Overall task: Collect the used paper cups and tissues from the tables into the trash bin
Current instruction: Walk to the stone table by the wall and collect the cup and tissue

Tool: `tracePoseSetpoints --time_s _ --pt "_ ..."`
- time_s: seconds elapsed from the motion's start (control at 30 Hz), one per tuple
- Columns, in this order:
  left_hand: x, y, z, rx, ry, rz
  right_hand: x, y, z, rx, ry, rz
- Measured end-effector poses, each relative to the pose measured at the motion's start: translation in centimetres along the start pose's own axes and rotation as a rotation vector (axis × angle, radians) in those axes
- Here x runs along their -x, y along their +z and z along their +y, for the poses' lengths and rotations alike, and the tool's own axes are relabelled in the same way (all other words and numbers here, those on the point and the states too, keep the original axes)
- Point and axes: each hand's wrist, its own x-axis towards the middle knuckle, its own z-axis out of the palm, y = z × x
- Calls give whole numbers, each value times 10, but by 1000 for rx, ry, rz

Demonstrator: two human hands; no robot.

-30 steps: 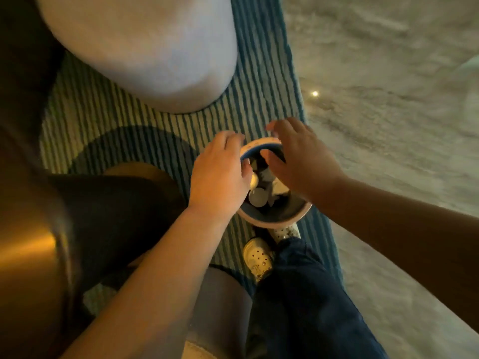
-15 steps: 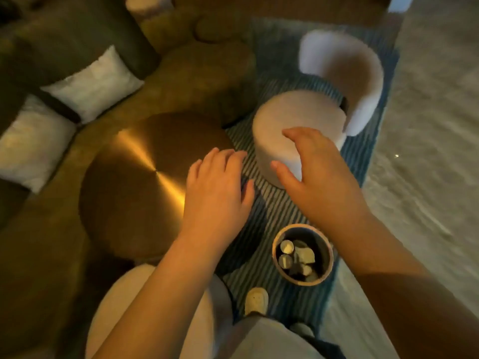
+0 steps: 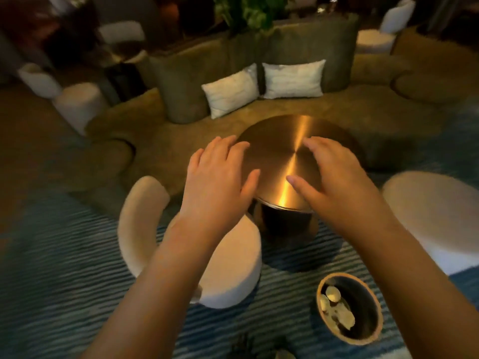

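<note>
Both hands held out empty over the round table, trash bin on the rug below.

The left hand (image 3: 220, 174) reaches forward palm down, fingers spread and relaxed, holding nothing; the right hand (image 3: 334, 177) mirrors it, fingers loosely spread, thumb pointing inward, also empty. Both forearms extend from the bottom of the view toward the brass-coloured round table (image 3: 282, 151). The trash bin (image 3: 363, 301) stands on the striped rug (image 3: 51, 294) near the right forearm, with pale cups (image 3: 337, 312) inside. A white chair (image 3: 228, 265) sits under the left arm.
</note>
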Motion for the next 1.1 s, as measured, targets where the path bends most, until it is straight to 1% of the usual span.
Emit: tracePoseSetpoints --time_s 0.1,0.2,0.3,0.47,0.6,0.7,0.83,0.97,1.1 --pt "34 -40 -39 -31 -89 85 -4 14 -64 -25 -145 -41" --pt "73 -72 -74 -75 -172 136 -3 24 -125 -38 -270 -38" --pt "129 -116 -127 -120 -307 170 5 42 -201 -71 -407 -46" --pt "261 -214 -233 -274 -594 187 45 88 -367 -196 -638 -124" --pt "341 -280 -294 -358 -708 185 74 114 -477 -280 -791 -124" --pt "377 -309 -334 -355 -775 246 90 133 -536 -322 -856 -133" --pt "399 -327 -389 -367 -822 308 94 160 -595 -323 -905 -168" --pt "399 -341 -452 -386 -836 355 74 192 -647 -315 -918 -189" --pt "379 -345 -530 -392 -829 387 32 238 -705 -334 -921 -204"
